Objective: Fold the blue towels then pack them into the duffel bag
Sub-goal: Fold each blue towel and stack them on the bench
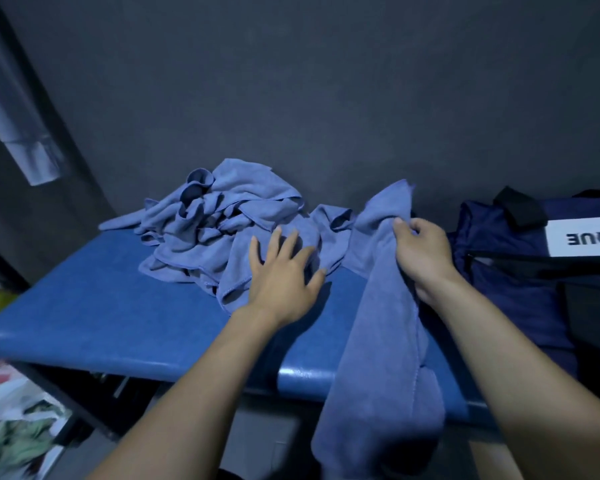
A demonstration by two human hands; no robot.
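Note:
A heap of crumpled blue towels (215, 223) lies at the back of a blue padded bench (101, 306). My left hand (283, 271) is spread flat, fingers straight, over the near edge of the heap. My right hand (421, 252) grips one blue towel (381, 341) bunched near its top; the cloth hangs down over the bench's front edge. A navy duffel bag (510, 271) with a white label and black strap sits at the bench's right end, just beside my right hand.
A dark wall stands close behind the bench. At the lower left, on the floor, lie mixed clothes and bags (11, 427). A pale roll (25, 147) leans at the upper left. Bare bench surface stretches to the left of the heap.

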